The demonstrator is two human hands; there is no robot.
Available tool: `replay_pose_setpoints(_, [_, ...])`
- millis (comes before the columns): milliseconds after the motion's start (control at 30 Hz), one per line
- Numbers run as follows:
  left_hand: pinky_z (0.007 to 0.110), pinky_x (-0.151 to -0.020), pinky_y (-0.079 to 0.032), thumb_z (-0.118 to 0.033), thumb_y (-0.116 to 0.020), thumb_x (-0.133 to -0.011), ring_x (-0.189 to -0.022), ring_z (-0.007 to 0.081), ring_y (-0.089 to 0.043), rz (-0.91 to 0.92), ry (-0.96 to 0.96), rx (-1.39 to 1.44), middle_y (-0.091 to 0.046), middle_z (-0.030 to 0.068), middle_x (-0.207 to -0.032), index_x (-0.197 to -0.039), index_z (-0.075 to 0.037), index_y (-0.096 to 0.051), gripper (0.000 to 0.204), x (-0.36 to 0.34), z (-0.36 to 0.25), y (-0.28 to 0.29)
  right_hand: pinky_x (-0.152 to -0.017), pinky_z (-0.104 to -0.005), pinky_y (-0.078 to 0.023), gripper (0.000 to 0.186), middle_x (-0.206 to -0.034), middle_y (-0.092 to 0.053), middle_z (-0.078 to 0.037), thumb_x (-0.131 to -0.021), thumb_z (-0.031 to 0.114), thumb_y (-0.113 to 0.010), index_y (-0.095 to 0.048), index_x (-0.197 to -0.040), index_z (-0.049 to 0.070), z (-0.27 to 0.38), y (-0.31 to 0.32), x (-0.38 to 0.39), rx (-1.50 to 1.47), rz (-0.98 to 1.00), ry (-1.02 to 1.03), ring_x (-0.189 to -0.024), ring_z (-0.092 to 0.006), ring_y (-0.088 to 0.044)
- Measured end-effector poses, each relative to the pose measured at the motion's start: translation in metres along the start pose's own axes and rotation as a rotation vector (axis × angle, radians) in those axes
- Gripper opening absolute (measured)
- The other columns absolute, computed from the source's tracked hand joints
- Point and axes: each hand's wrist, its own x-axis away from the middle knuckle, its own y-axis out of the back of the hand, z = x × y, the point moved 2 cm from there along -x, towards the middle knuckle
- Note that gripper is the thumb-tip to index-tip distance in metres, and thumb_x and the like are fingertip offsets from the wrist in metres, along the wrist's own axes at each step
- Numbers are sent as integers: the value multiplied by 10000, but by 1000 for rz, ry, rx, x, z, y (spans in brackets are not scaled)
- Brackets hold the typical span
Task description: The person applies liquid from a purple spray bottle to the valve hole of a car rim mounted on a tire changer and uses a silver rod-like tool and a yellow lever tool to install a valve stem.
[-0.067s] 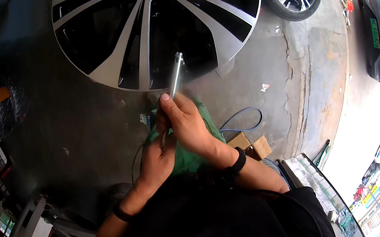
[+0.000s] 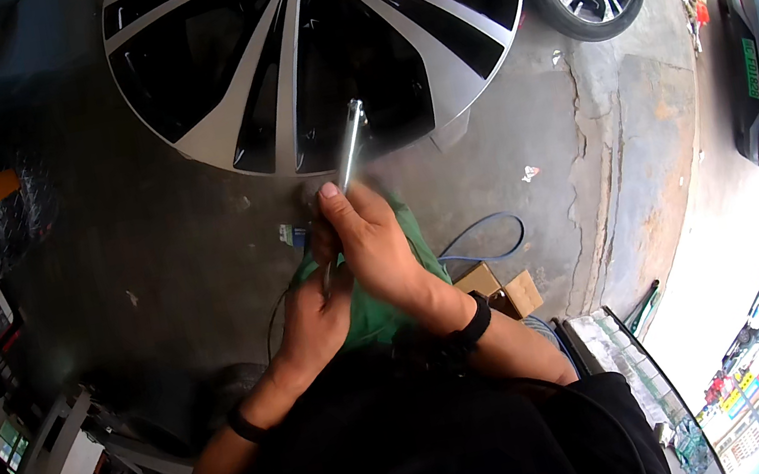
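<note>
At the centre of the frame, the right hand (image 2: 378, 249) and the left hand (image 2: 314, 324) both clench the shiny slim metal rod (image 2: 351, 151), which, if this grip loosens, could slip and scratch the large silver-and-black spoked wheel (image 2: 449, 72) above.

Silver and black wheel cover (image 2: 459, 101), silvery tool (image 2: 350, 149), green cloth (image 2: 378, 316), black wristband (image 2: 475, 320), blue hose (image 2: 496, 215), brown cardboard box (image 2: 521, 294).

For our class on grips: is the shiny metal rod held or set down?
Held: the right hand closes around the metal rod, its bright end sticking out.
</note>
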Motion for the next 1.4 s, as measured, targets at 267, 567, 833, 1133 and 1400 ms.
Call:
replay_pose_setpoints(267, [313, -553, -403, -156, -563, -1016, -625, 92, -499, -8, 30, 90, -524, 47, -646, -897, 28, -587, 220, 2, 37, -20, -596, -281, -447, 331, -754, -506, -15, -1081, 338, -499, -467, -901, 63, -11, 17, 0, -9, 125, 58, -655, -115, -498])
replay_pose_setpoints(567, [214, -425, -293, -348, -514, -1062, -482, 45, -346, 50, 187, 272, -368, -36, -592, -704, -132, -397, 434, -5, 8, -28, -737, -273, -531, 290, -979, -683, -118, -1060, 237, -542, -626, -1129, -32, -55, 82, -24, -209, -146, 346, -781, -140, -630])
replay_pose_setpoints(833, [219, -426, -297, -417, -494, -1058, -476, 62, -348, -1, 175, 201, -364, -10, -589, -694, -127, -363, 484, -4, 4, -31, -742, -259, -538, 249, -945, -720, -68, -955, 165, -700, -648, -1111, -22, -43, 80, -65, -34, -343, 643, -831, -116, -662])
replay_pose_setpoints(1133, [216, -423, -298, -439, -451, -1071, -470, 70, -357, 2, 204, 244, -368, -3, -595, -715, -118, -367, 486, -2, -5, -35, -728, -253, -536, 241, -933, -727, -62, -936, 142, -728, -670, -1101, -24, -45, 70, -81, -167, -270, 703, -810, -106, -658])
replay_pose_setpoints(1400, [212, -477, -335, -398, -475, -1080, -538, 48, -386, 37, 222, 317, -416, -26, -626, -738, -106, -434, 452, 0, -11, -33, -667, -242, -518, 177, -908, -714, -54, -990, 144, -665, -679, -1090, -1, -51, 70, -95, -346, -113, 702, -748, -101, -641])
